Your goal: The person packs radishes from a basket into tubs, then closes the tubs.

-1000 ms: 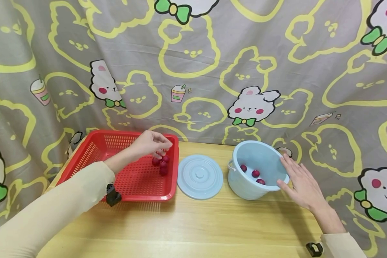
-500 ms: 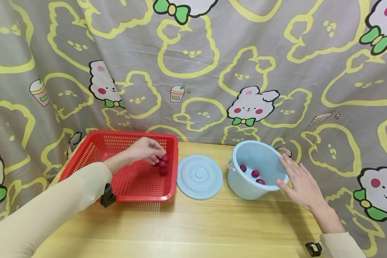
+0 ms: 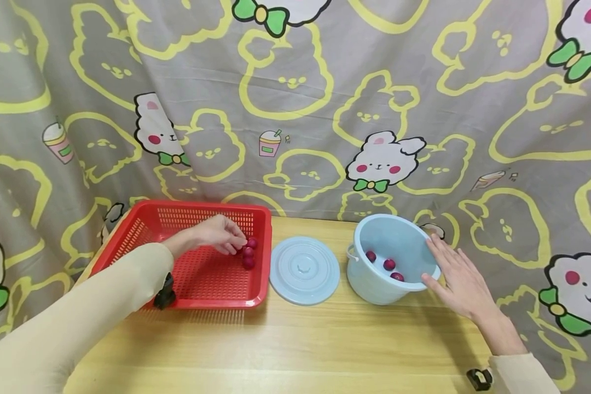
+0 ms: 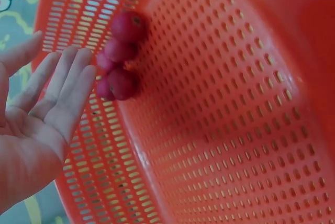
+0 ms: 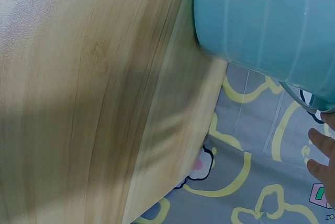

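Left of the pale-blue lid point(image 3: 304, 279), the left hand point(image 3: 216, 234), fingers loosely extended, is beside dark red fruits point(image 4: 121, 49) in a red basket point(image 3: 221, 302); right of it, the right hand point(image 3: 460, 282) rests, fingers straight, on a bucket point(image 3: 371, 287) (three more fruits point(image 3: 389, 265) inside).

No text, brand or number is showing legibly on the basket point(image 3: 212, 284), the lid point(image 3: 305, 271) or the bucket point(image 3: 374, 287). On the curtain point(image 3: 325, 38), a printed cup point(image 3: 270, 143) is bearing a green label without readable lettering, and a small diamond sign point(image 3: 287, 138) is standing beside it. Farther left, a second cup point(image 3: 57, 142) is carrying a similar green label, likewise illegible.
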`<state>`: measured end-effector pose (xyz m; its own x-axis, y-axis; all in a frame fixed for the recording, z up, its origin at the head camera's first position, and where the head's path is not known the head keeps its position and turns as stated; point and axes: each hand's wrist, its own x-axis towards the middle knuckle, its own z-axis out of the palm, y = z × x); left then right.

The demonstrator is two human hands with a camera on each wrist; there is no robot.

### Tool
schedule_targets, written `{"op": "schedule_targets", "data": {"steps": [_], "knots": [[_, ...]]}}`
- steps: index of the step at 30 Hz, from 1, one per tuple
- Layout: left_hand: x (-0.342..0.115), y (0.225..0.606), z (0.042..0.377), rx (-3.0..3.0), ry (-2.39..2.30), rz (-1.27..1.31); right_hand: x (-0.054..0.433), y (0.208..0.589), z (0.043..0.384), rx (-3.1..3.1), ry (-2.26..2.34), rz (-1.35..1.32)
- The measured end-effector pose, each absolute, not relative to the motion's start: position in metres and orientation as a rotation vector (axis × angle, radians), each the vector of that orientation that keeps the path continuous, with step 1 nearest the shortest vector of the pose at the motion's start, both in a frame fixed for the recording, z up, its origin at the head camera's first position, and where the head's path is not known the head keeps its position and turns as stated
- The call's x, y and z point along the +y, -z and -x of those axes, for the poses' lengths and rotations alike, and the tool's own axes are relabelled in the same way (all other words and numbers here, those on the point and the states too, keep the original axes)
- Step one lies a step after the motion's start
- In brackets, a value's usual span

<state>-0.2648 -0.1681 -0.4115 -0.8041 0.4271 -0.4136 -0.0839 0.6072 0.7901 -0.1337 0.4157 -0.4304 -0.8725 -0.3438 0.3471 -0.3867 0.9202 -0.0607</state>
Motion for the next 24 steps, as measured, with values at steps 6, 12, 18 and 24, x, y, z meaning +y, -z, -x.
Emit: {"op": "schedule_targets", "data": {"steps": [6,12,18,24], "knots": [[-0.169,0.417,0.269,2.231,-1.085,-0.322,0.415,0.429,0.133,-2.75,-0.184,-0.534],[-0.168,0.423,0.275,2.223,-1.022,-0.331,0.415,0.43,0.133,-2.754,-0.179,-0.525],[-0.164,0.423,0.281,2.213,-0.969,-0.348,0.416,0.431,0.133,-2.759,-0.176,-0.522],[-0.163,0.424,0.286,2.209,-0.882,-0.395,0.416,0.431,0.134,-2.766,-0.183,-0.523]]}}
